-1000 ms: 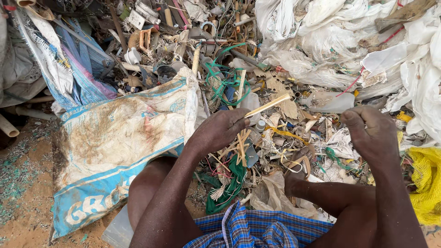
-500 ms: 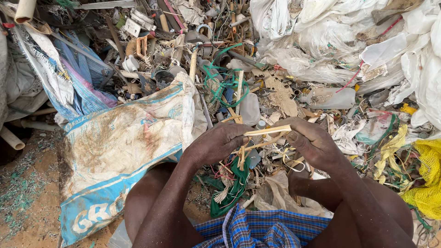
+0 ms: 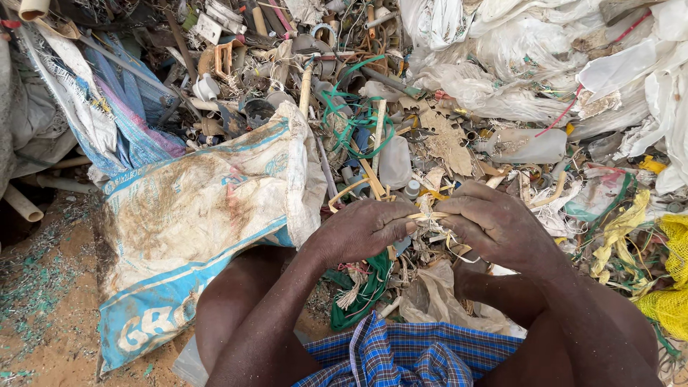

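My left hand and my right hand meet above a heap of plastic scrap, both gripping a thin yellowish plastic strip that runs between the fingertips. More pale strips and tangled green strapping lie just beyond the hands. My bare knees and a blue checked cloth fill the bottom of the view.
A dirty white-and-blue woven sack lies at the left, next to my left knee. White plastic sheeting is piled at the back right. A flattened clear bottle lies beneath it, yellow netting at the right edge, sandy ground at the left.
My right hand came in from the right and joined my left hand. Both now grip the yellowish strip, which before stuck out of the left hand alone.
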